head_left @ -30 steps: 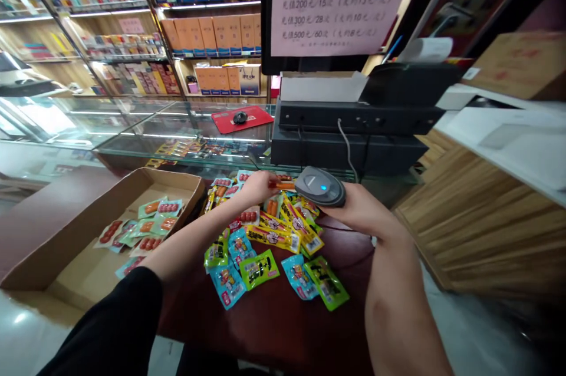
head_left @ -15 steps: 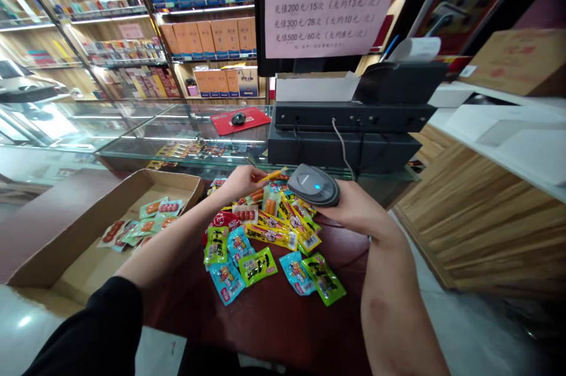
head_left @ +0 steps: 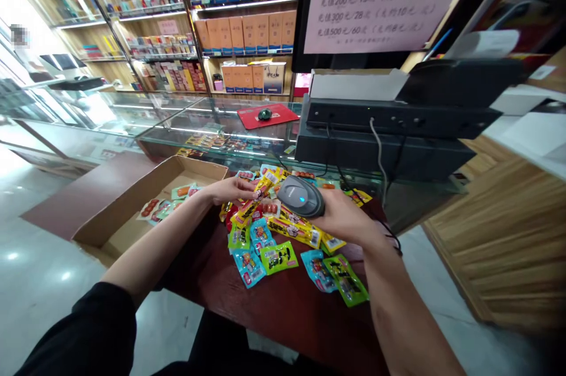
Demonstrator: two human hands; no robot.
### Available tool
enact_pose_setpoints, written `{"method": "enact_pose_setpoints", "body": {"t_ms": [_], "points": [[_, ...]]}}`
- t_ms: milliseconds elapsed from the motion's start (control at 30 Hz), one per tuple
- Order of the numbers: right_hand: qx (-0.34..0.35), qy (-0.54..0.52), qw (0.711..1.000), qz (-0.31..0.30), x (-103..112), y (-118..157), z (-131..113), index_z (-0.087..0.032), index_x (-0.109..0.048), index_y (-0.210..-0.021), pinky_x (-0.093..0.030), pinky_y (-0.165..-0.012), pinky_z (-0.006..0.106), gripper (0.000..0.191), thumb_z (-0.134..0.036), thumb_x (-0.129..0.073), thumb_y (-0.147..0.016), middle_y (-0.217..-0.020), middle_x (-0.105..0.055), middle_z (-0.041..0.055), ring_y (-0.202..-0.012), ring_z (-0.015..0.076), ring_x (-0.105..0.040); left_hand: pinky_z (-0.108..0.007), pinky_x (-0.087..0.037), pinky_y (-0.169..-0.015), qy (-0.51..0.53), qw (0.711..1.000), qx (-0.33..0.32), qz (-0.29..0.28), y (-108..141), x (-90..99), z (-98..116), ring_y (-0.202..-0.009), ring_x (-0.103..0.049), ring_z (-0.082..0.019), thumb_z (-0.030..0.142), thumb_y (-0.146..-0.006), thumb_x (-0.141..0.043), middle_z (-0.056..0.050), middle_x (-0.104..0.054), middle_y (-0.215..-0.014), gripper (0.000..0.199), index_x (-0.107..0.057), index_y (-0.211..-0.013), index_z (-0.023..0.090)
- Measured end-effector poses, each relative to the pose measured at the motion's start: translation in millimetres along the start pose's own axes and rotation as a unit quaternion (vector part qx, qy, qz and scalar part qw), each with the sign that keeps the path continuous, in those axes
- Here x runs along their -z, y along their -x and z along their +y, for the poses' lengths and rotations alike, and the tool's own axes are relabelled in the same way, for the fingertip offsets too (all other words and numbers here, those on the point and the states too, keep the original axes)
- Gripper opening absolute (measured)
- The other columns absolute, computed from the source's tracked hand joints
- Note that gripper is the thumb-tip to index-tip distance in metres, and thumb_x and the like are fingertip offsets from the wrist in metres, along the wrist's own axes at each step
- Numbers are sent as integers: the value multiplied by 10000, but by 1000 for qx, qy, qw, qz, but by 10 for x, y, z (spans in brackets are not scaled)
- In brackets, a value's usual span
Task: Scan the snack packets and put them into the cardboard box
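Observation:
My left hand point(head_left: 236, 188) pinches a long yellow snack packet point(head_left: 260, 190) above a pile of snacks. Closed round a dark grey barcode scanner point(head_left: 300, 195), my right hand point(head_left: 342, 211) is just right of that packet, and a blue light shows on the scanner's top. Beneath both hands lie several yellow packets point(head_left: 294, 230) and small sausage packets. Nearer me on the dark red table are green packets point(head_left: 279, 256) and blue packets point(head_left: 248, 267). The scanner's handle is hidden by my right hand.
An open cardboard box point(head_left: 108, 228) with some sausage packets stands at the left. Behind the pile are a glass counter point(head_left: 177, 122), a red mouse pad point(head_left: 283, 116) with a mouse, and a black cash drawer point(head_left: 424, 155) with cables. A wooden cabinet point(head_left: 513, 246) is at the right.
My left hand now holds the yellow packet up beside the scanner, its front facing up. The view has swung left, so the counter and box appear further right.

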State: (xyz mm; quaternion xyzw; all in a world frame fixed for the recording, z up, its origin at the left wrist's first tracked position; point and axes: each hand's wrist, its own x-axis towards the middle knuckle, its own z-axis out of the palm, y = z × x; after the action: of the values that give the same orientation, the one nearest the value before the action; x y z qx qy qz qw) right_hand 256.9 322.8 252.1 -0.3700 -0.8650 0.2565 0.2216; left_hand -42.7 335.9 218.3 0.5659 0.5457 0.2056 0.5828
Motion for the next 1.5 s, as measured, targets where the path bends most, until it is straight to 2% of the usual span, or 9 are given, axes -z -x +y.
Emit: {"method": "enact_pose_setpoints", "body": {"t_ms": [200,300,500,633,800,1033,1167,1300,1500], "points": [[2,5,1000,3,-30,-10,28,-196,-676,-965,-487,-682,269,255,-263,-652,-720,-922,-733,45,-828,222,-672,-193,-416,-556,-55,998,-26,-33,10,-15,20,-651,-489,-109,493,-671,-719,14,-564,-682,343,-697,-752,160],[5,-4,1000,2,-28,-4,26,-199,-673,-991,-488,-695,273,278,-275,-657,-724,-948,-732,44,-850,225,-669,-192,-404,-558,-71,996,-26,-35,12,-32,49,-639,-461,-106,489,-678,-704,21,-519,-658,337,-661,-708,156],[9,3,1000,-6,-7,5,-6,-192,-670,-972,-474,-676,267,271,-277,-674,-714,-919,-727,44,-833,221,-668,-185,-425,-586,-80,996,-16,-22,104,-22,76,-663,-497,-112,478,-670,-707,23,-545,-658,321,-678,-711,161],[25,4,1000,-6,-15,6,-7,-198,-676,-945,-476,-693,266,234,-243,-659,-716,-894,-728,31,-827,216,-667,-202,-456,-593,-37,999,-7,-7,272,58,60,-688,-564,-129,445,-653,-740,-8,-646,-747,314,-730,-798,166],[28,8,999,-15,-41,9,-29,-197,-682,-952,-484,-690,264,246,-213,-643,-709,-887,-732,32,-821,222,-671,-226,-473,-574,-1,998,16,67,643,308,4,-687,-602,-153,399,-594,-797,-53,-700,-821,371,-761,-872,157],[46,7,999,-24,-80,-2,-52,-208,-685,-988,-502,-717,273,285,-251,-643,-710,-902,-737,15,-862,243,-679,-221,-471,-573,2,977,50,208,1474,829,-125,-704,-600,-145,448,-565,-818,-75,-709,-901,523,-742,-1003,172],[41,26,999,-14,-67,0,-13,-198,-691,-998,-507,-710,281,317,-229,-636,-688,-905,-741,29,-870,257,-683,-250,-500,-618,22,964,68,257,1793,966,-184,-732,-625,-157,428,-561,-832,-87,-706,-878,624,-700,-1117,178],[34,39,999,8,30,49,6,-199,-697,-969,-506,-683,277,304,-240,-634,-675,-882,-744,30,-844,261,-686,-269,-524,-643,15,971,57,233,1672,912,-194,-780,-639,-180,446,-569,-822,-101,-706,-906,634,-698,-1125,170],[7,11,999,37,264,196,155,-200,-698,-960,-528,-709,317,277,-234,-652,-689,-915,-743,33,-846,271,-680,-238,-518,-630,-29,992,2,127,865,497,-3,-815,-644,-179,434,-648,-766,-95,-712,-935,515,-712,-1100,193]]}}
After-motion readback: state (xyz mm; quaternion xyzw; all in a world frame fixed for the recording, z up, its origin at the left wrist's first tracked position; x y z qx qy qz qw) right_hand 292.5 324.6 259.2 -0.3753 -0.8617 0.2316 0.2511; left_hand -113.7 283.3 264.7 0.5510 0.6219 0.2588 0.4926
